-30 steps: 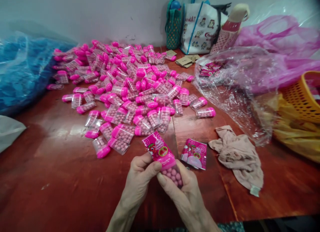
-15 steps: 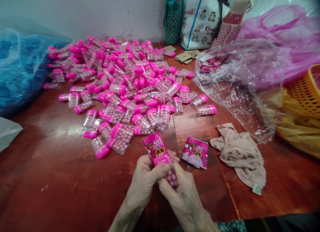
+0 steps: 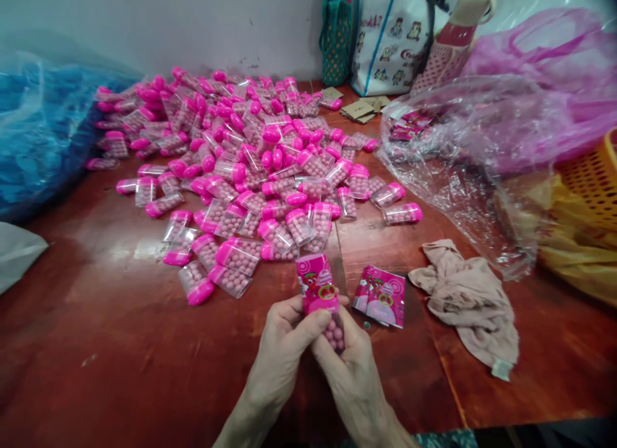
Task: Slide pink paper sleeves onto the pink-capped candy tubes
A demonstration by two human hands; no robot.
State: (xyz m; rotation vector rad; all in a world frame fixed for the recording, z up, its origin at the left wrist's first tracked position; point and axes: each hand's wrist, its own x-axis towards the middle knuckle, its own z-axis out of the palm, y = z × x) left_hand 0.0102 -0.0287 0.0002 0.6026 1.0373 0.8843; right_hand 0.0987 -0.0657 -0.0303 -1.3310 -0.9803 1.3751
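Between my two hands is a clear candy container [image 3: 334, 335] with round pink candies showing at its lower end. A printed pink sleeve label [image 3: 318, 284] covers its upper part. My left hand [image 3: 284, 339] grips it from the left, its thumb lying across the label's lower edge. From the right, my right hand [image 3: 354, 364] closes around the lower end, thumb beside the candies. The container's cap is hidden. Just right of my hands lie a few flat pink sleeve labels [image 3: 380, 297] on the table. Ahead spreads a big pile of candy containers [image 3: 241, 171] with bright pink caps.
A crumpled beige cloth [image 3: 467, 300] lies on the right of the red-brown table [image 3: 120, 358]. Behind it are a clear plastic bag [image 3: 448, 171] with more labels and a yellow basket [image 3: 590, 184]. A blue bag [image 3: 43, 133] stands left; a white tote [image 3: 390, 40] stands at the back.
The container with its label has turned more upright and sits slightly farther right between my hands. The whole view has shifted a little.
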